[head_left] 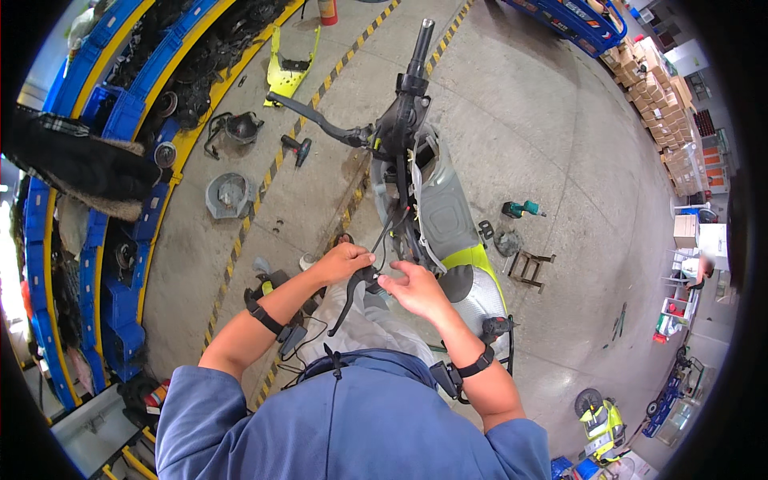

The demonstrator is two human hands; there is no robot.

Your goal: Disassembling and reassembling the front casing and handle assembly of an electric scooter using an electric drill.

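Both hands meet in front of my waist at a loose black brake lever (345, 306), whose curved arm points down toward me. My left hand (342, 262) has its fingers closed in a pinch on a thin black cable (386, 229) just above the lever's bracket. Thumb and fingers of my right hand (418, 290) pinch the bracket end of the lever from the right. Beyond my hands stands a partly stripped scooter with a grey and lime-green body (445, 210). Its handlebar (413, 78) is turned so that one grip points away; another brake lever (320, 118) sticks out left.
On the floor to the left lie a black power tool (297, 150), a headlight-like part (234, 130), a grey cover (229, 196) and a lime panel (288, 70). Blue-and-yellow shelving (180, 152) runs along the left. A green drill (522, 209) and small step stool (530, 269) are right.
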